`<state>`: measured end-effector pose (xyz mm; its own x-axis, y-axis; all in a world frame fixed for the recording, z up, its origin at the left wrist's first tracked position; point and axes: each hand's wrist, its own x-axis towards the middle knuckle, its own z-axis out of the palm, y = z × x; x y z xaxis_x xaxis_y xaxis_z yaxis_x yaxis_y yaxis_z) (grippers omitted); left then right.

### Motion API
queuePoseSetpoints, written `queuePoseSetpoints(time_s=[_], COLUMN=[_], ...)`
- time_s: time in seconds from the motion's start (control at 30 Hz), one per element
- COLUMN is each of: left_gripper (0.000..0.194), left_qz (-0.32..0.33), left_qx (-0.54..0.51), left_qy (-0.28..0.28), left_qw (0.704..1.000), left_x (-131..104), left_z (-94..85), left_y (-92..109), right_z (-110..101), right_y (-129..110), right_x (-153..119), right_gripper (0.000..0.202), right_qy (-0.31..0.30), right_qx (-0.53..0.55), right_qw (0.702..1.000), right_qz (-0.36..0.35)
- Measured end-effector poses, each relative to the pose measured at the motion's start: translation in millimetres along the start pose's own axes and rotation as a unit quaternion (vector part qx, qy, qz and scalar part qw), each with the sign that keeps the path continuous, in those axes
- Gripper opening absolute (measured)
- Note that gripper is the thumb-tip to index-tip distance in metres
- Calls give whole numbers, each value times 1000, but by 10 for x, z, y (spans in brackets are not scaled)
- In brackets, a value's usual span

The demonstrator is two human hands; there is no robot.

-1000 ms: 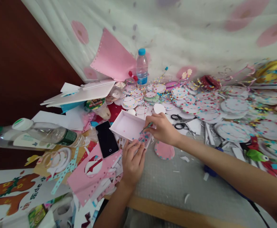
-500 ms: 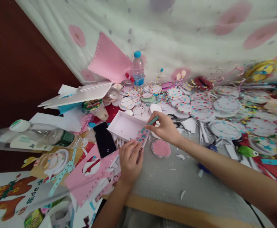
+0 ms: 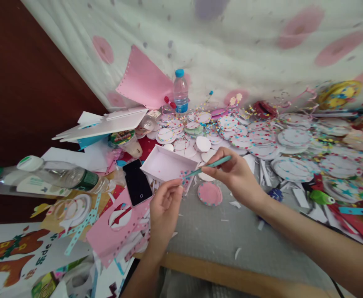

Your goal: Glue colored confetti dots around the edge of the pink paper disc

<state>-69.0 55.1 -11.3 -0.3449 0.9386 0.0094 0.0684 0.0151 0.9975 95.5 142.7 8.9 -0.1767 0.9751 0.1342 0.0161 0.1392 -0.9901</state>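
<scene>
My right hand [image 3: 233,174] grips slim teal tweezers [image 3: 214,163], whose tip points down-left toward my left hand. My left hand [image 3: 165,207] is raised with thumb and forefinger pinched together just in front of the tweezers' tip; a tiny piece seems to be at the fingertips, too small to name. Behind both hands is a shallow white paper box [image 3: 159,161], with small pink and blue dots gathered in its near right corner. A pink paper disc [image 3: 210,193] edged with blue dots lies on the table, below my right hand.
A black phone [image 3: 138,182] lies left of the box. Decorated white paper discs [image 3: 246,134] crowd the back and right. A water bottle [image 3: 180,91] stands behind; empty bottles [image 3: 76,178] lie at the left. Paper scraps [image 3: 235,204] dot the grey tabletop [image 3: 206,240].
My left hand has left the box's near edge and come closer, its fingers now pinched. My right hand has moved right, drawing the tweezers back from the dots toward my left fingertips.
</scene>
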Motion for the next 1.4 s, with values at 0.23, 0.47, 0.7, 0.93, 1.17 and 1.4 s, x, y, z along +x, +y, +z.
queuePoseSetpoints(time_s=[0.23,0.47,0.7,0.93,1.17,1.4], left_gripper=[17,11,13,12,11,13], left_qz=[5,-27,-78,-63,-59,-50], left_qx=[-12,-53,-60,-32,-31,-12], left_qy=[-62,-144,-158,-207,-232,-234], left_qw=[998,988,983,976,970,971], left_x=[-202,-445,-628,-648,-647,-635], left_z=[88,174,351,481,513,501], left_y=[163,97,54,152,135,101], right_z=[-116,-217,-356,-390,-427,-459], right_y=[-159,-192,-8,-30,-35,69], right_x=[-503,-1107,-1530,-1624,-1629,-1632], right_gripper=[22,15,20,19,19,18], right_qy=[54,119,230,244,241,223], right_qx=[-5,-2,65,38,24,37], right_qw=[998,990,970,969,970,974], right_qz=[-28,-76,-40,-28,-30,-11])
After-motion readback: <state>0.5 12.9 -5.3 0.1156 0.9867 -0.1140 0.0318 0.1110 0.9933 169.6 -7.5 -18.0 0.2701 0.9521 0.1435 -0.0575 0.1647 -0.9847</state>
